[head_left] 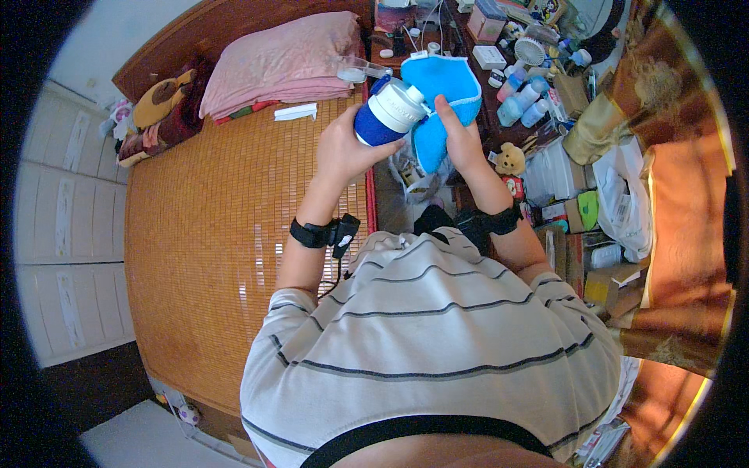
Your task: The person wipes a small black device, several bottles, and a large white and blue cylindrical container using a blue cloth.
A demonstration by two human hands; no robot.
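My left hand (340, 148) is wrapped round a drink bottle (390, 113), white above and dark blue below. The bottle is tilted, with its white spout end toward the upper right. A clear, lid-like piece (353, 74) sticks out at its far left side. In my right hand (463, 144) is a bright blue cloth (443, 76) with a pale edge, pinched under the raised thumb. The cloth hangs down close beside the bottle's spout; whether they touch, I cannot tell.
On the left lies a bed with a bamboo mat (234, 195), a folded pink quilt (285, 62) and a white strip (296, 112). To the right, a crowded dark table holds several bottles (519, 103), a small fan (530, 51) and a teddy bear (510, 158). Orange curtains (686, 218) hang beyond.
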